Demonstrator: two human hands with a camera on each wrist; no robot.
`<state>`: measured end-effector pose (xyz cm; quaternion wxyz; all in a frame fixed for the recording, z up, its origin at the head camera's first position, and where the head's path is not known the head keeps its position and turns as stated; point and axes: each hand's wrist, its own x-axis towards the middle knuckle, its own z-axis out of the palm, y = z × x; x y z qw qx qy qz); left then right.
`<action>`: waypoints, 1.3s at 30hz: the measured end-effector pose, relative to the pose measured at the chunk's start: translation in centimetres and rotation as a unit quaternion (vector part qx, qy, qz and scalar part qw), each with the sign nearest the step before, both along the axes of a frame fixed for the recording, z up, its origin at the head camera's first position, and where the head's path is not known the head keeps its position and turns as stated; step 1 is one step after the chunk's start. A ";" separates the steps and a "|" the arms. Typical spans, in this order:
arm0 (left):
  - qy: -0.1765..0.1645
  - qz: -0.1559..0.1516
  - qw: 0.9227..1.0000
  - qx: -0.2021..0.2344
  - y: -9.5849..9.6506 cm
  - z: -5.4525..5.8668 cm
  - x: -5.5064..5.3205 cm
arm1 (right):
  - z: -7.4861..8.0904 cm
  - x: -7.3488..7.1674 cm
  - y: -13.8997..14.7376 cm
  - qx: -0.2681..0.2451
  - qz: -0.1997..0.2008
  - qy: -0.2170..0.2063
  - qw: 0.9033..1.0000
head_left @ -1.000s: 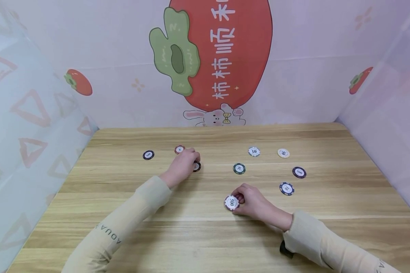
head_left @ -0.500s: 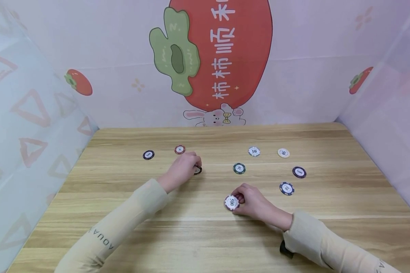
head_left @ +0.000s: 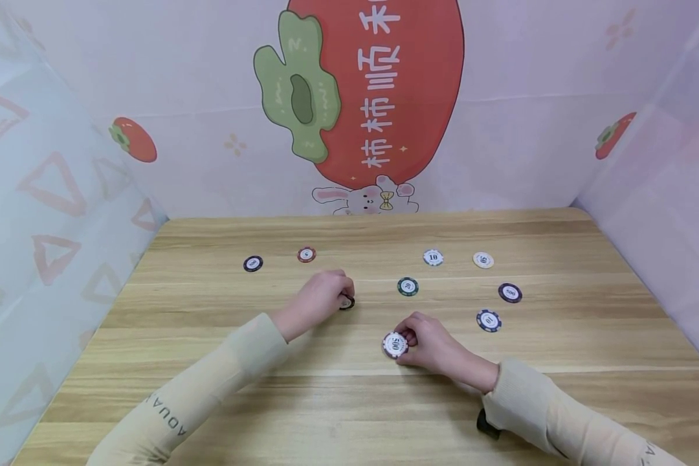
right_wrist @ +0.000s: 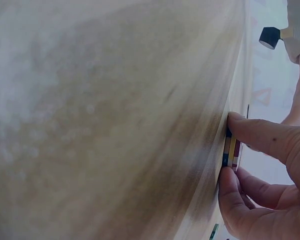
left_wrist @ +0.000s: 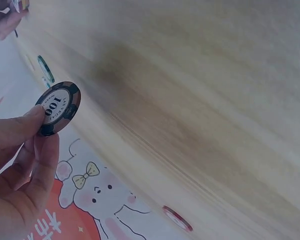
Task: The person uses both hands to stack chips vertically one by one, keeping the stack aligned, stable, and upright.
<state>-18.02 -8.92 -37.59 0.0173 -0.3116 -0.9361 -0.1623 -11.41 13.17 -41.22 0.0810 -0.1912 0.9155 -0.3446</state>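
Note:
My left hand (head_left: 317, 301) is above the wooden table, left of centre, pinching a black-and-brown poker chip (left_wrist: 60, 107) between thumb and fingers. In the left wrist view the chip is tilted and shows 100 on its white centre. My right hand (head_left: 437, 346) grips a small stack of poker chips (head_left: 395, 345) by its edges, resting at the table's middle. A purple-and-white chip marked 500 lies on top; the right wrist view shows blue and yellow edges beneath, with thumb and fingers (right_wrist: 230, 195) on opposite sides of the stack (right_wrist: 231, 152).
Loose chips lie flat on the table (head_left: 268, 401): a dark 500 chip (head_left: 253, 263) and red 5 chip (head_left: 306, 254) at back left; a green 20 chip (head_left: 408, 287), white 10 chip (head_left: 433, 257), cream 50 chip (head_left: 483, 260), purple 500 chip (head_left: 510, 293) and blue 10 chip (head_left: 488, 320) at right.
My left hand has moved towards me and slightly right with the black-and-brown chip, away from the red chip, nearer the stack. My right hand and the stack have not visibly moved.

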 end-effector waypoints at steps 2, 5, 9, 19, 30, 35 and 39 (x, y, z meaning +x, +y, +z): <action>0.004 -0.010 1.000 0.002 0.1 -0.1 0.2 | 0.0 0.0 0.0 0.002 -0.001 -0.001 1.000; 0.008 -0.025 1.000 0.007 0.4 -0.1 0.6 | 0.0 0.0 0.0 0.001 -0.002 0.000 1.000; -0.002 -0.033 0.999 0.005 0.9 -0.1 1.0 | 0.0 0.0 0.0 -0.001 0.001 0.003 1.000; -0.034 -0.052 0.998 0.008 1.7 0.2 2.0 | 0.0 0.0 -0.1 0.003 -0.005 -0.002 1.000; -0.097 -0.051 0.994 0.029 2.4 0.2 2.3 | 0.1 0.0 -0.1 -0.004 0.001 0.004 1.000; -0.134 -0.046 0.989 0.042 2.7 0.1 2.2 | 0.1 0.0 -0.1 -0.005 0.000 0.004 1.000; -0.173 -0.035 0.982 0.070 2.8 -0.2 2.2 | 0.0 0.0 0.0 -0.005 0.000 0.004 1.000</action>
